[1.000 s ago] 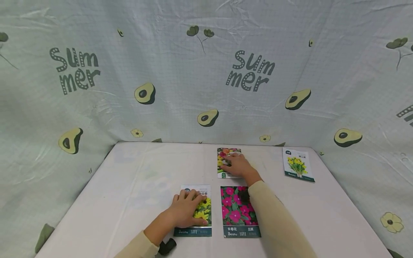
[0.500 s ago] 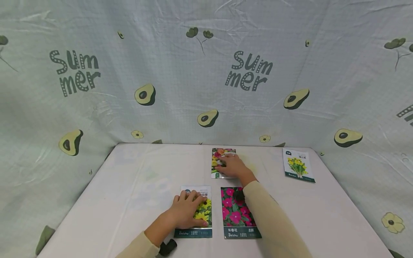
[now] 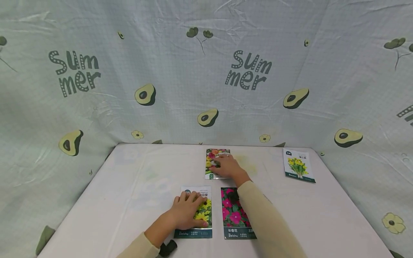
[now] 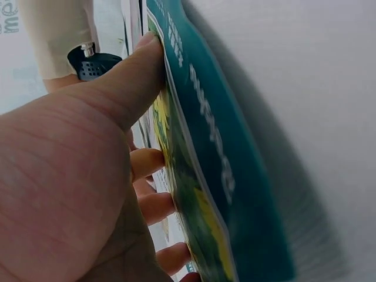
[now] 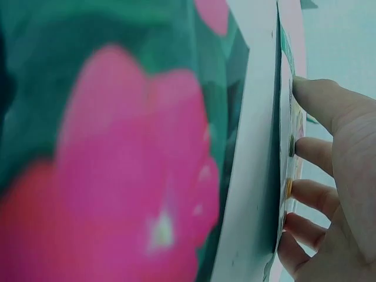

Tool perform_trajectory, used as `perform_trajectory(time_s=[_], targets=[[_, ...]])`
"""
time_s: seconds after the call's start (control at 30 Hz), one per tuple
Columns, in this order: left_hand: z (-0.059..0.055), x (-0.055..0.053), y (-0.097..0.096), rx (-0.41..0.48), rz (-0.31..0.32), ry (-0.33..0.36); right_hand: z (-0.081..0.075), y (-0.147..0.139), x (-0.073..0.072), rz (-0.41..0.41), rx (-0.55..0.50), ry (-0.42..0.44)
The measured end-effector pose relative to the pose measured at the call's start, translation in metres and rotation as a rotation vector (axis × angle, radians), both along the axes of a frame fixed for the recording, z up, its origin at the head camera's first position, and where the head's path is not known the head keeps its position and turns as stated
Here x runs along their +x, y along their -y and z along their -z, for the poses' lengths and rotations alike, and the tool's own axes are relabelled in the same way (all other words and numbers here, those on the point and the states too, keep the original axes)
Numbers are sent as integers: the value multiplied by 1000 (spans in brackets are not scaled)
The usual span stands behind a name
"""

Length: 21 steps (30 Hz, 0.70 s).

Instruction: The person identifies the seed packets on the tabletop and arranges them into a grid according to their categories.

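Note:
My left hand (image 3: 185, 215) lies with fingers spread on a seed packet (image 3: 204, 216) printed with yellow flowers, near the front middle of the table. In the left wrist view its fingertips and thumb touch the face of that packet. Farther back, my right hand (image 3: 227, 167) rests on a packet of multicoloured flowers (image 3: 210, 154) and covers its right part. The right wrist view shows the fingertips pressed to its face, not wrapped round it. A packet with pink flowers (image 3: 233, 215) lies beneath my right forearm, its right side partly hidden.
Another packet, white with yellow flowers (image 3: 298, 166), lies slightly tilted at the back right. The white table (image 3: 138, 186) ends at a hanging cloth (image 3: 180, 71) printed with avocados. Black wrist gear (image 3: 167, 248) sits under my left wrist.
My right hand has slid the multicoloured flower packet to the left across the table. The left hand and the other packets stay in place.

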<state>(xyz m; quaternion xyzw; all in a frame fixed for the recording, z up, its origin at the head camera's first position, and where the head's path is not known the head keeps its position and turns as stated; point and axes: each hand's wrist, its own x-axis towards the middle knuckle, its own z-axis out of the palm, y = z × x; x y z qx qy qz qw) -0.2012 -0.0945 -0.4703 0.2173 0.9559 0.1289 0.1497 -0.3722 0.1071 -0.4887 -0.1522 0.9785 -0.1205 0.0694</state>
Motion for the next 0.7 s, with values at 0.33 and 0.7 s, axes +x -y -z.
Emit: perform_trajectory(time_s=[0.33, 0.7], targets=[[-4, 4, -2, -16, 4, 4, -2, 12, 3, -21, 9, -6], [-5, 5, -2, -28, 15, -6, -8, 26, 8, -31, 4, 7]])
